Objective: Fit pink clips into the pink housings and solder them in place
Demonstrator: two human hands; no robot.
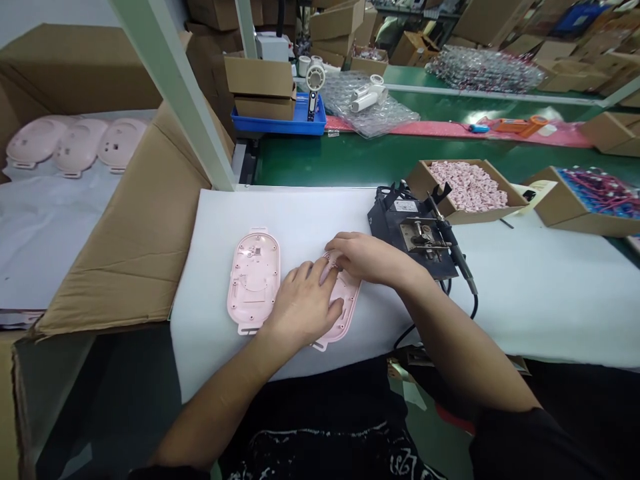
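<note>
A pink plastic shell (345, 303) lies inner side up on the white work surface, partly covered by my hands. Across its left side rests my left hand (305, 303), fingers spread and thumb apart, touching the shell. Over the shell's upper end, my right hand (357, 253) has its fingers curled together. Whatever those fingertips pinch is hidden. Just left of my left hand lies a second pink shell (254, 280), also inner side up, with small posts and a little square cutout near the top.
A soldering iron (457, 253) sits on its black station (415, 230) close to my right hand. Behind are a box of small pink parts (470, 187) and a box of wired parts (595, 200). At left, a large carton (135, 233) holds several pink shells (80, 143).
</note>
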